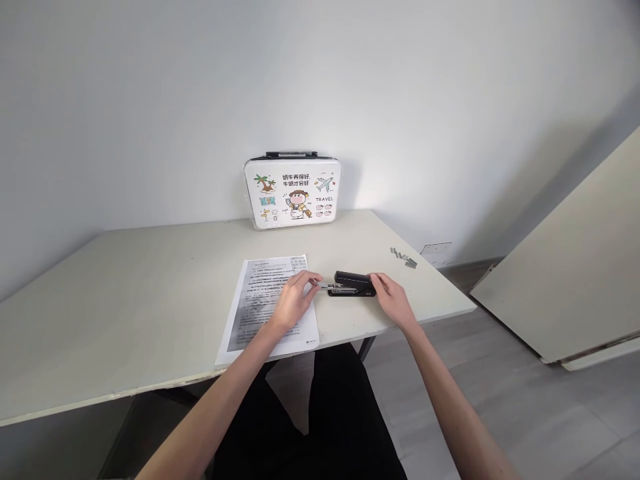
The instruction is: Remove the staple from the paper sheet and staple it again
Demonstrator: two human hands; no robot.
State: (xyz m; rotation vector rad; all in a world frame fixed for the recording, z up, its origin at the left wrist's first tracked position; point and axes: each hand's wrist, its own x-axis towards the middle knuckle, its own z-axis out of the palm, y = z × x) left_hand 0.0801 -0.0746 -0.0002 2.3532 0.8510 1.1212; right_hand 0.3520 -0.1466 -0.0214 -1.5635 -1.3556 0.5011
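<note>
On smooth tabletop (150, 287), left hand (295, 300) pinching metal piece (325, 287), right hand (393, 299) clasping oblong stapler (353, 282)

There are two bare hands, one left hand (293, 301) and one right hand (393, 301), and one stapler (355, 278). Several staple strips (411, 263) lie too small and close to count exactly, though they number at least three. One printed page (253, 293) faces up; how many sheets lie beneath it cannot be told. There is one table (150, 300) and one case (305, 224) with one handle (291, 155). Its front shows two palm trees (263, 183), one airplane (325, 184), one large cartoon figure (299, 202) and four small cartoon faces (319, 207).
</note>
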